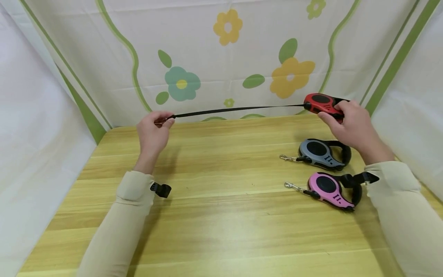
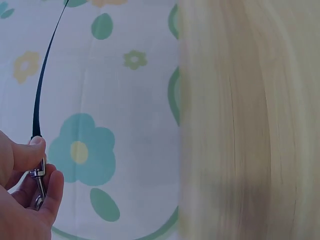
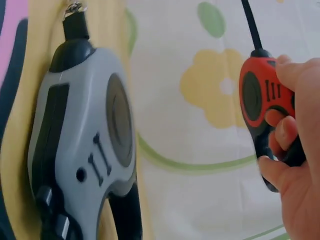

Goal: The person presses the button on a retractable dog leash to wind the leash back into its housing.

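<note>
My right hand grips the handle of a red retractable dog leash above the far right of the table, fingers curled through the grip. From its nozzle a black strap runs nearly level across to my left hand. There the thumb and fingers pinch the strap's end with its silver snap hook. Nearer on the table lie a grey retractable leash and a pink one, their clips pointing left. In the right wrist view the grey leash looms large in front.
The wooden table reaches back to a white curtain printed with flowers. White sheets hang at both sides. Black straps with small mounts sit on both wrists.
</note>
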A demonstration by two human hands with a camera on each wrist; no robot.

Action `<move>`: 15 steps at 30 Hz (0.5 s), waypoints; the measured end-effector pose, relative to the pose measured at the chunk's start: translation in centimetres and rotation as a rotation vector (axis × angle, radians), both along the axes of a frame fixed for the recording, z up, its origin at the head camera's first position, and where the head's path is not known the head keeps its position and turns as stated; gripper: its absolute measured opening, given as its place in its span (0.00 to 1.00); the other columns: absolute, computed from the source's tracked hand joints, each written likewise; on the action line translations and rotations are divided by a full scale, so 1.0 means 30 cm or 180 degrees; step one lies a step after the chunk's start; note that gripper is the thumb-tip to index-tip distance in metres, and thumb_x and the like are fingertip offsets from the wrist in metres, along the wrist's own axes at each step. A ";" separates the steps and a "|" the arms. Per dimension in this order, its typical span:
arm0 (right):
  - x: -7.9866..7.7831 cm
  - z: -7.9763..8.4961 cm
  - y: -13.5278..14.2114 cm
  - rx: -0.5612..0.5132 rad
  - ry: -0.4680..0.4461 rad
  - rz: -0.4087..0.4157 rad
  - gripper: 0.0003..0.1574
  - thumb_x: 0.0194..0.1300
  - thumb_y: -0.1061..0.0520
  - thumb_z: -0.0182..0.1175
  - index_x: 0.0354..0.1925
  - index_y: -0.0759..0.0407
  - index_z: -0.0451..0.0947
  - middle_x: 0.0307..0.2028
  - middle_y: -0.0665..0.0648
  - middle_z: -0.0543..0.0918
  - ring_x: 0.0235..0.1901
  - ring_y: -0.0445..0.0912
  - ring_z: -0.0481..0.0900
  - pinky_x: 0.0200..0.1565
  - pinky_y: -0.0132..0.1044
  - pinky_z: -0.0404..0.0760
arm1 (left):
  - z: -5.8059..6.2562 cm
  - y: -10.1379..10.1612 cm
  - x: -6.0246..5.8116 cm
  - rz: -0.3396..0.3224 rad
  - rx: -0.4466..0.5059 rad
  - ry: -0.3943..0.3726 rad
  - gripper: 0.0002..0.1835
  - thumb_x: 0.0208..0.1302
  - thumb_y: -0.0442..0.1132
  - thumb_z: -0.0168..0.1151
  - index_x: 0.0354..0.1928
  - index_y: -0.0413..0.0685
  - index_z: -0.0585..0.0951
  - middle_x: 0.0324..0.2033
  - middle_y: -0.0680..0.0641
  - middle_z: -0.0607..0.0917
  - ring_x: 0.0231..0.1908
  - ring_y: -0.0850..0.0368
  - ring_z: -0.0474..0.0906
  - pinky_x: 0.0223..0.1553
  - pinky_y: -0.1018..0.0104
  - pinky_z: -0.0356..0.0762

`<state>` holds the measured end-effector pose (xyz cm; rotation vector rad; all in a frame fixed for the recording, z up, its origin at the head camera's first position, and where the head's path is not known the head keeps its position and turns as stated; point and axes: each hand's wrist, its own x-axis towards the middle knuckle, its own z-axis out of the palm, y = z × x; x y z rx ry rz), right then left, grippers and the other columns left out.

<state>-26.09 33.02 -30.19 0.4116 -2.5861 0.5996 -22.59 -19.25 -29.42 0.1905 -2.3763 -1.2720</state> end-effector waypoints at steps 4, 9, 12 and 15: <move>0.034 -0.006 -0.005 -0.0167 -0.0010 0.0033 0.31 0.80 0.43 0.59 0.41 0.73 0.76 0.35 0.68 0.71 0.31 0.56 0.63 0.31 0.38 0.59 | 0.002 0.000 0.016 0.0112 0.0229 0.0082 0.11 0.74 0.42 0.69 0.53 0.49 0.90 0.50 0.47 0.89 0.44 0.63 0.81 0.46 0.73 0.79; 0.060 -0.035 -0.009 -0.0401 0.0102 0.0096 0.27 0.78 0.47 0.62 0.48 0.74 0.79 0.40 0.69 0.74 0.34 0.49 0.62 0.34 0.31 0.57 | -0.007 -0.004 0.022 0.0208 0.0440 0.0153 0.11 0.73 0.41 0.70 0.52 0.47 0.90 0.46 0.51 0.89 0.41 0.68 0.81 0.44 0.76 0.79; 0.071 -0.044 -0.018 -0.0535 0.0324 0.0161 0.19 0.73 0.55 0.69 0.44 0.73 0.80 0.42 0.69 0.77 0.38 0.38 0.62 0.38 0.30 0.58 | -0.011 -0.014 0.030 0.0241 0.0448 0.0131 0.11 0.73 0.41 0.70 0.52 0.46 0.90 0.45 0.53 0.88 0.41 0.69 0.80 0.45 0.77 0.79; 0.076 -0.046 -0.029 -0.0672 0.0504 0.0192 0.15 0.64 0.62 0.74 0.41 0.73 0.81 0.43 0.68 0.78 0.44 0.30 0.60 0.42 0.32 0.60 | -0.013 -0.025 0.039 0.0243 0.0427 0.0068 0.12 0.73 0.42 0.70 0.53 0.47 0.90 0.46 0.54 0.88 0.41 0.69 0.81 0.45 0.76 0.79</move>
